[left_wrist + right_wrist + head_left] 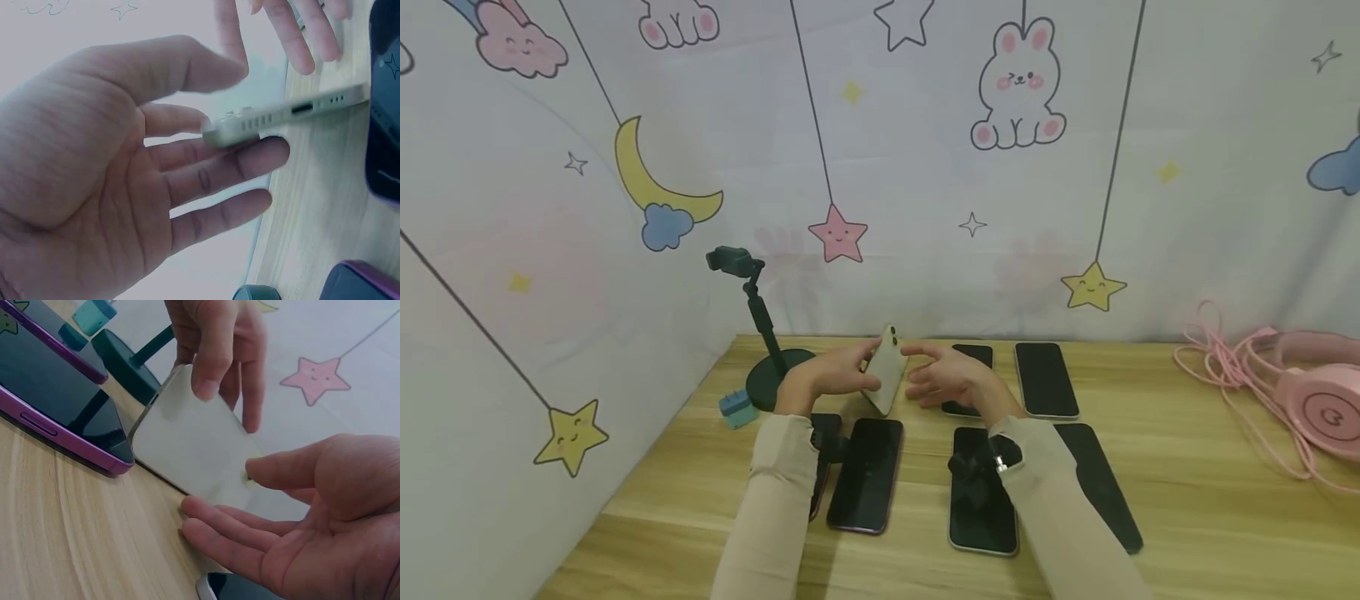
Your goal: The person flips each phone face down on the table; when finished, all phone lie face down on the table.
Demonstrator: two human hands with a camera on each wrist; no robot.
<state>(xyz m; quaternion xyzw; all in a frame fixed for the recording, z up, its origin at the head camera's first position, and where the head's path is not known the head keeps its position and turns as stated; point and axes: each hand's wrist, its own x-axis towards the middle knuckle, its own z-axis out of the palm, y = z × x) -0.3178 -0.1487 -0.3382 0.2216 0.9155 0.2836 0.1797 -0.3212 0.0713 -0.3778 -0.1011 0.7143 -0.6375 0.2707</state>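
Observation:
A white phone (887, 371) stands tilted on the wooden table, its pale back and camera lenses facing up toward me in the head view. My left hand (831, 375) pinches it near one corner, the thumb on the pale back (187, 434) and fingers behind. In the left wrist view, the phone's port edge (275, 119) lies between thumb and fingers. My right hand (951, 379) is at the camera end with fingers loosely spread. Its thumb (278, 470) overlaps the camera corner in the right wrist view, and its fingertips are right at the lower edge.
Dark phones lie around the hands: purple-edged (867, 475), front-middle (983, 500), front-right (1101, 483), back-right (1047, 379), and others partly hidden by the arms. A dark green stand (760, 321) and a blue-teal block (737, 408) are left; pink headphones (1326, 404) with cable lie right.

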